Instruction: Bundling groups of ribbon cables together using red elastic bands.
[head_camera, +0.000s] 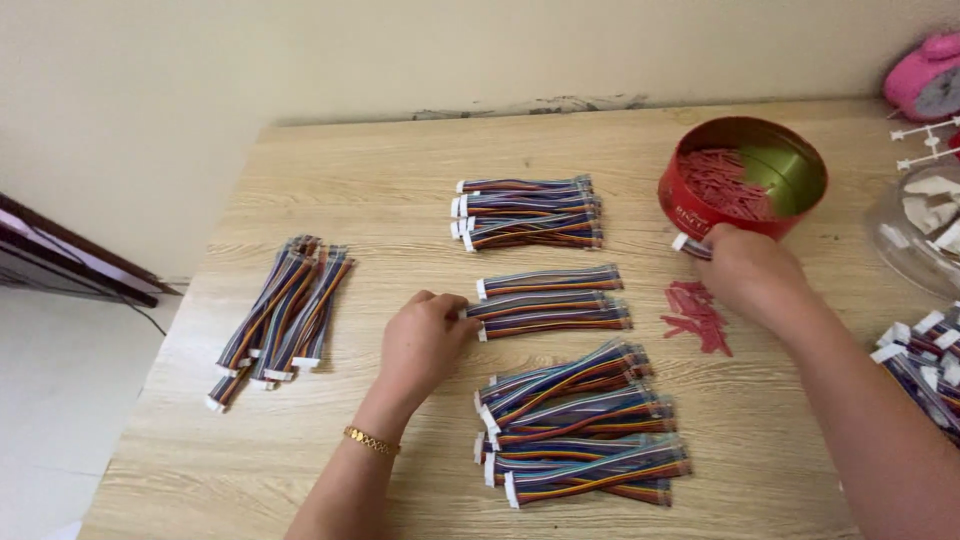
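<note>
On the table (400, 160), both hands work among bundles of rainbow ribbon cables.
Left hand (425, 340) curls its fingers onto the white-plug end of the middle bundle (550, 305), pinching it; right hand (745, 270) is closed round another cable end (690, 245) beside the red tin (700, 205), near loose red ties (698, 315). These cables look light, limp and springy; hold them near the stiff plugs, where the wires stay gathered.

Soft even daylight, bright, weak shadows under the cable bundles (548, 300); slight wide-angle bending and softness far from them at the edges.
</note>
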